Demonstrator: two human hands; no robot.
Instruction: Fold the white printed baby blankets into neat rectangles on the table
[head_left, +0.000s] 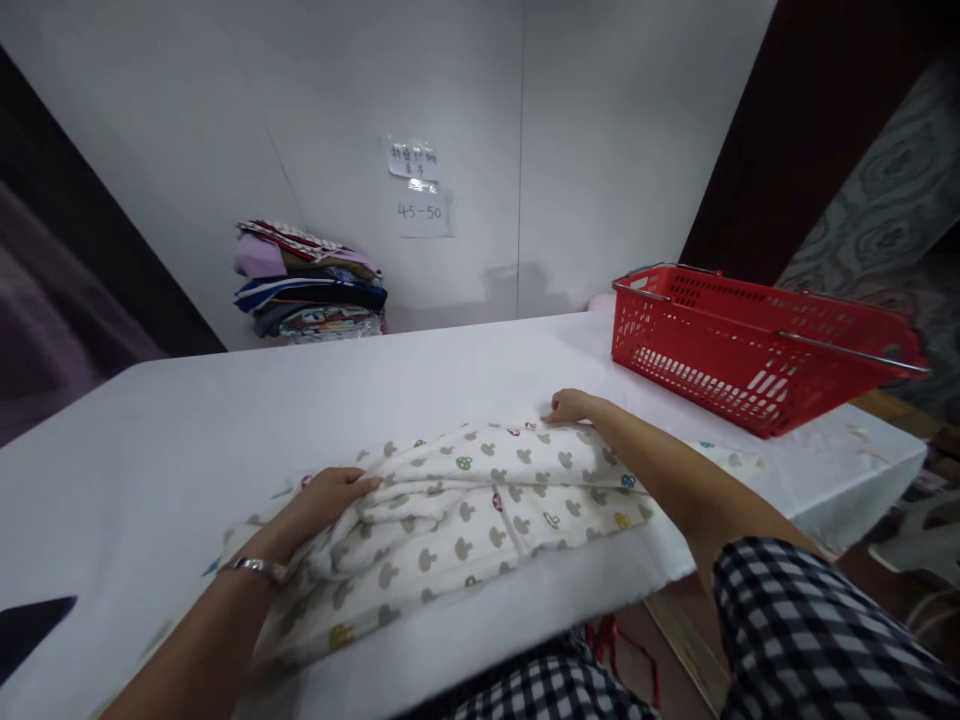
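Cloth [461, 515] lies on the table [465, 385], basket [694, 335] behind right.

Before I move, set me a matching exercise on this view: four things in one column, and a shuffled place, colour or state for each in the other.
Things
1. Basket
2. Folded stack
3. Left hand
4. Printed cloth

Places, colours, states
A. Rumpled, white with mushroom shapes
B. By the wall, left of the paper signs
C. Red
D. Has a bracelet at its wrist

Pairs: 1-C, 2-B, 3-D, 4-A
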